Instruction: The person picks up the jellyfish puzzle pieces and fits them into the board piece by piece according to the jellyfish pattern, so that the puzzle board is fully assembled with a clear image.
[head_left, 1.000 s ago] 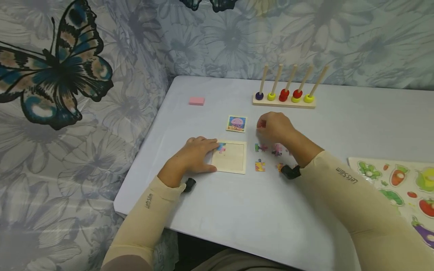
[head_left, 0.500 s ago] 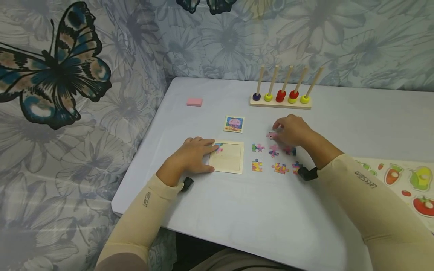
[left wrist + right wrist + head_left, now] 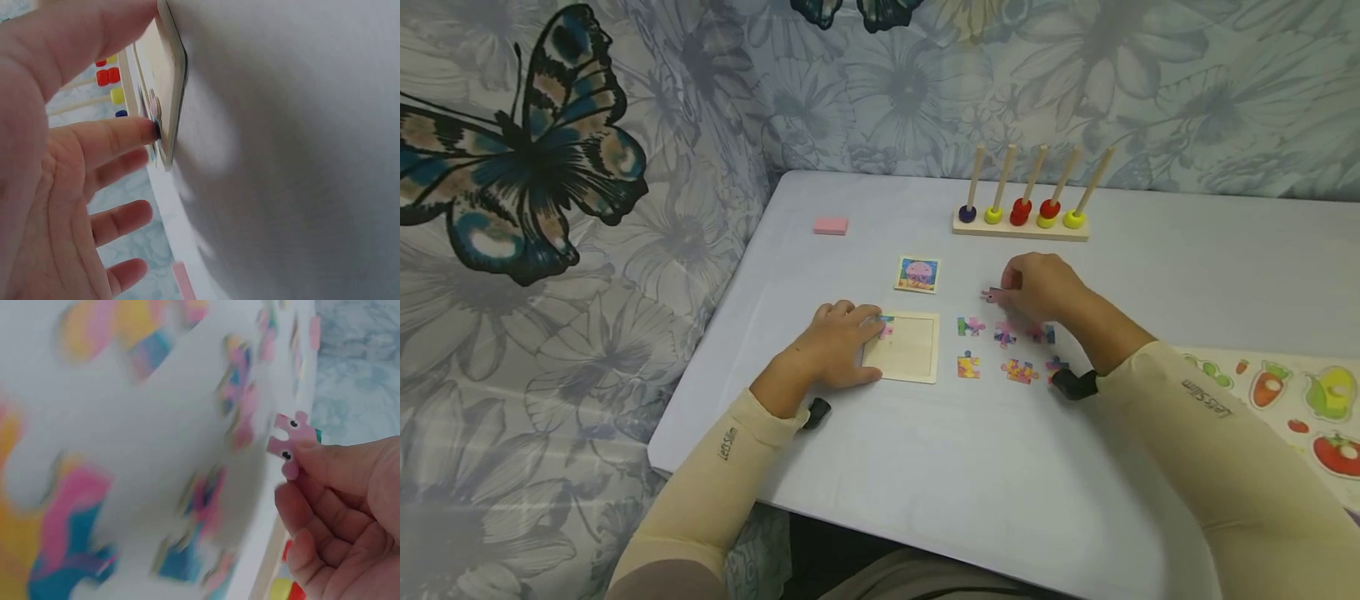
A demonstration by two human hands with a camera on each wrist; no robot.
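Note:
My right hand pinches a pink jigsaw piece with two printed eyes between thumb and fingers, held just above the table. My left hand lies with extended fingers at the left side of a square wooden puzzle frame, thumb at its lower edge. An index fingertip touches a piece in the frame's upper left corner. Several loose jigsaw pieces lie in two rows right of the frame, partly hidden by my right wrist. Behind the frame lies a small jellyfish picture card.
A wooden peg stand with coloured beads stands at the back. A pink block lies at the back left. At the right, my sleeve partly covers a board with vegetable pictures. The table's front edge runs below my arms.
My right hand has moved right from beside the card to above the loose pieces, and the pink piece now shows at its fingertips. My left hand stays at the frame.

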